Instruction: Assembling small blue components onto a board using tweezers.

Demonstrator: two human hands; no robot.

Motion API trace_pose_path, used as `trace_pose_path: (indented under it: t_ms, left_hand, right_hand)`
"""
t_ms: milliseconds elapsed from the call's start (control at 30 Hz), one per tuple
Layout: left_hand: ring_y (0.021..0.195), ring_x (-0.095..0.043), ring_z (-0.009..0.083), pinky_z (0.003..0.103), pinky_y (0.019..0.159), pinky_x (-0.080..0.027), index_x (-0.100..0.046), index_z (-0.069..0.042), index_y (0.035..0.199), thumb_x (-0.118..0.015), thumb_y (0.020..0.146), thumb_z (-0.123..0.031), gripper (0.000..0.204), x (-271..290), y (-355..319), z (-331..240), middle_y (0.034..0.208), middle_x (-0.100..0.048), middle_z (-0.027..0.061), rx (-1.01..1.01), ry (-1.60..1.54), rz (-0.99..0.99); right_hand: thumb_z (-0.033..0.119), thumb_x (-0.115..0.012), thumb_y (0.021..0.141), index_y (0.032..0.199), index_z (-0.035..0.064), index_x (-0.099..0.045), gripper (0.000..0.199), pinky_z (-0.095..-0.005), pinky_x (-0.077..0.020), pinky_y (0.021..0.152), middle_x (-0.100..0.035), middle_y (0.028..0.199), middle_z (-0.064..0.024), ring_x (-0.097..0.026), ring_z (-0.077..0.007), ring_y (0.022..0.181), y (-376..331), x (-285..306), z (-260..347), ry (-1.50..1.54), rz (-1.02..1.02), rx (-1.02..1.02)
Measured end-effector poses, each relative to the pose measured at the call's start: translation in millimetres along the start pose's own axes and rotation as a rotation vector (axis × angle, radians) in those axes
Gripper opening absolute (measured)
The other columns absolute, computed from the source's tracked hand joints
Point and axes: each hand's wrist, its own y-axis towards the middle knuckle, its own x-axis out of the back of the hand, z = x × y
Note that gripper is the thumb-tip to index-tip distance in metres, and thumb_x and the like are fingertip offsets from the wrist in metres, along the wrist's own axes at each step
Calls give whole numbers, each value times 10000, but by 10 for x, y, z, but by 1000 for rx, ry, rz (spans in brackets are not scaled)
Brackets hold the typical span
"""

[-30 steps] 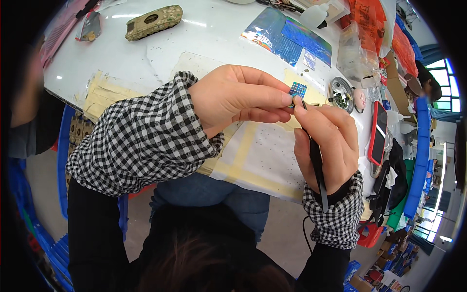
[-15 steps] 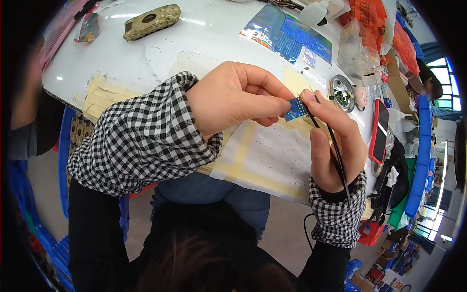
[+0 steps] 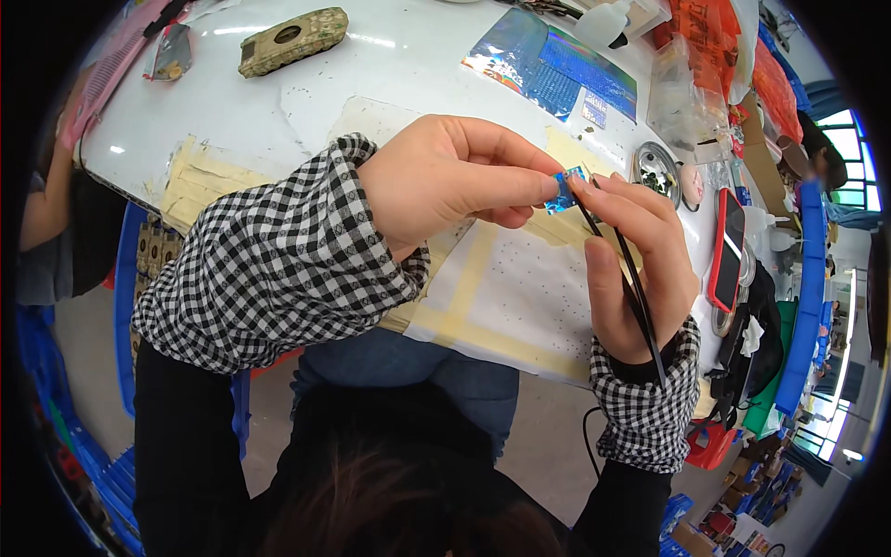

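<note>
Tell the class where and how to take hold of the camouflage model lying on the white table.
Probably by the middle of both long sides, with the grip coming down from above. The camouflage model lies flat and is clearly longer than wide, so spanning its narrow width looks easiest. The round hole in its top makes pressing there a poorer choice.

Shiny blue foil piece (image 3: 559,199); black tweezers (image 3: 639,297); black-white checked oversleeves (image 3: 269,265); camouflage-patterned shell (image 3: 320,32).
</note>
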Motion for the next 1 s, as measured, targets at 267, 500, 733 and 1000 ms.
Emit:
trace_pose_path:
  t_ms: [267,500,733,1000]
  left_hand:
    - [743,-593,71,209,719,-500,-627,-17,988,-652,843,-130,185,-2,-13,-21,839,-634,21,47,-60,-6]
    - [747,-598,74,205,721,-500,-624,-17,991,-648,845,-123,183,3,-9,-17,868,-642,32,50,-76,-9]
    - [747,-600,76,208,725,-499,-624,-19,997,-645,845,-112,180,7,-7,-7,868,-646,34,43,-85,-14]
    - [748,-601,78,211,723,-496,-626,-18,994,-646,844,-110,177,12,-3,-8,865,-649,38,28,-90,5]
  right_hand:
    - [-11,-659,737,1014,-11,-615,280,-393,-490,839,-648,963,-108,-602,-274,929,18,-4,30,-10,-10,-12]
    - [-13,-662,734,1017,3,-617,287,-391,-486,837,-650,962,-98,-598,-274,932,16,-5,46,-31,2,-24]
    - [-19,-660,731,1008,0,-617,280,-391,-485,837,-650,969,-94,-596,-272,926,15,-4,49,-47,6,-15]
    - [-23,-652,740,1006,3,-618,270,-395,-484,840,-647,965,-91,-592,-268,923,14,-4,43,-44,4,-11]
